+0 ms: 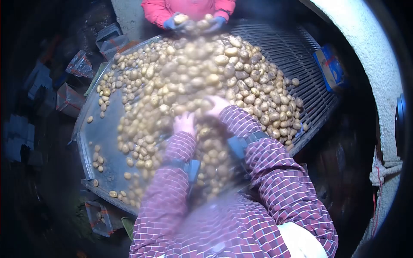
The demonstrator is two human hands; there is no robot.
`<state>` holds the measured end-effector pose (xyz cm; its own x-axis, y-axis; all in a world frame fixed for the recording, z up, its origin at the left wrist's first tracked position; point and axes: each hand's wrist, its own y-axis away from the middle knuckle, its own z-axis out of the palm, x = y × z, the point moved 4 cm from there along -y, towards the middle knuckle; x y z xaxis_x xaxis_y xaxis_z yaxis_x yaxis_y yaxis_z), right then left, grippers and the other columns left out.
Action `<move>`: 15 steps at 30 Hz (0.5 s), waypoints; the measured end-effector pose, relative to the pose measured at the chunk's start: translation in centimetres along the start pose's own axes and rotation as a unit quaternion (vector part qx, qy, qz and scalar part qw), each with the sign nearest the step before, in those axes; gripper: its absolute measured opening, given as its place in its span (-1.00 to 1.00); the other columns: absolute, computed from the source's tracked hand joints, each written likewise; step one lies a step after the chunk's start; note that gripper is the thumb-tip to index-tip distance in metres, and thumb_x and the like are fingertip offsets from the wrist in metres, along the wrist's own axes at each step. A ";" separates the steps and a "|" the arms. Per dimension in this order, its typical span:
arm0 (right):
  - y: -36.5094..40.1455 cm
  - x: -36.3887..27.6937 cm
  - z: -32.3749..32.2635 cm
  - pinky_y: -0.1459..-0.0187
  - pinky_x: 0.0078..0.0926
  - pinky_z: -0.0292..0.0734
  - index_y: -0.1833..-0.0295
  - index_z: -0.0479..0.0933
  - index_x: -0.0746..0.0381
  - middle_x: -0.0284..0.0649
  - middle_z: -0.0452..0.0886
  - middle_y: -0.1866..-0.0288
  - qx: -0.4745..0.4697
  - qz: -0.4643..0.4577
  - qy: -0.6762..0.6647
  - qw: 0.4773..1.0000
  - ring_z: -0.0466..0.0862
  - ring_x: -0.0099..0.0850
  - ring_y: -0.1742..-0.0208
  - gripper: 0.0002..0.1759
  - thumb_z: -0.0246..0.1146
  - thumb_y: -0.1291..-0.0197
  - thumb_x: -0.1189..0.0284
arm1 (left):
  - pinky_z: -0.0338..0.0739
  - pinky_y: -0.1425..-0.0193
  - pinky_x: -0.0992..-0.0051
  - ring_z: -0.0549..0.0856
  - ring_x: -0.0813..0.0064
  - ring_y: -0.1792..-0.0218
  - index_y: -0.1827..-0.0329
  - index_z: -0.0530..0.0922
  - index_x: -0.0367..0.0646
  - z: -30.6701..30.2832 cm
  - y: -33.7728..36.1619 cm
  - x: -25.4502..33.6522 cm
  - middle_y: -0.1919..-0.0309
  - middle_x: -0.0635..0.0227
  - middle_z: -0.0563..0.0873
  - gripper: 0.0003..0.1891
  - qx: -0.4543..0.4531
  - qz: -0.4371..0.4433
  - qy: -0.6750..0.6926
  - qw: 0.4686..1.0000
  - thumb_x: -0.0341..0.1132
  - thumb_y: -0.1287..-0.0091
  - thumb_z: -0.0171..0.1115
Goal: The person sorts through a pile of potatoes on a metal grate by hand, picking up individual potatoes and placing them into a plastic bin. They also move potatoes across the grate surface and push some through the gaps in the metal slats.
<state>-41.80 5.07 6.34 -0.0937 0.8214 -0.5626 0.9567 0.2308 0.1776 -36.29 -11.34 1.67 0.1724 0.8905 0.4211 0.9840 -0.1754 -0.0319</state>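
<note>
A broad heap of potatoes (258,92) covers much of a table. My left hand (185,123) reaches into the middle of the heap, its fingers spread against the potatoes. Just right of it, my right hand (218,105) is on the heap too, fingers apart and pointing left, with potatoes by its fingertips. Haze blurs the middle of the view, so the fingertips are not sharp. Both my arms have checked sleeves with a blue-grey band near each elbow.
A person in a pink jacket (189,6) holds potatoes in gloved hands across the table. Slats (297,47) form the table's right part; a smooth grey surface (92,129) lies left. A blue box (329,69) stands at the right edge. Crates (70,99) sit at left.
</note>
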 end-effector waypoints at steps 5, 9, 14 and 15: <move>7.1 5.3 3.3 -0.24 -0.36 0.52 -0.42 0.41 0.06 -0.11 0.57 -0.25 -0.028 0.061 -0.478 0.876 0.60 -0.26 -0.23 -0.27 0.42 -0.09 0.25 | 0.57 -0.08 0.26 0.62 0.22 -0.04 -0.24 0.50 -0.10 2.3 -0.4 -3.6 -0.04 0.24 0.61 -0.46 0.005 -0.025 0.188 0.982 -0.29 -0.17 0.41; 15.8 3.5 1.6 -0.21 -0.22 0.55 -0.18 0.50 0.11 -0.20 0.58 -0.05 -0.045 0.011 -0.693 0.719 0.57 -0.24 -0.11 -0.57 0.33 -0.22 0.26 | 0.62 -0.04 0.47 0.70 0.34 0.09 -0.32 0.43 -0.15 3.4 4.4 -6.9 0.08 0.22 0.67 -0.46 -0.114 -0.220 0.650 0.718 -0.34 -0.27 0.35; 17.7 0.5 5.0 -0.19 -0.15 0.55 -0.03 0.48 0.09 -0.22 0.53 0.04 -0.103 -0.033 -0.778 0.619 0.53 -0.26 -0.02 -0.67 0.30 -0.25 0.21 | 0.60 -0.02 0.38 0.68 0.32 0.03 -0.23 0.53 -0.16 1.8 10.3 0.5 0.02 0.19 0.69 -0.61 -0.089 0.077 0.445 0.888 -0.34 -0.34 0.22; 18.5 0.4 5.4 -0.18 -0.14 0.55 0.00 0.48 0.09 -0.22 0.52 0.06 -0.098 -0.039 -0.784 0.611 0.52 -0.26 -0.01 -0.69 0.30 -0.25 0.19 | 0.59 -0.04 0.38 0.68 0.35 0.02 -0.23 0.54 -0.19 2.9 11.0 2.0 0.02 0.19 0.70 -0.62 -0.109 0.069 0.413 0.901 -0.33 -0.36 0.22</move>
<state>-22.67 6.90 5.06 0.3898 -0.6716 -0.6301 0.9005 0.4212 0.1082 -24.95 -10.26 -0.49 0.1108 0.2524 0.9613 0.9078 -0.4195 0.0055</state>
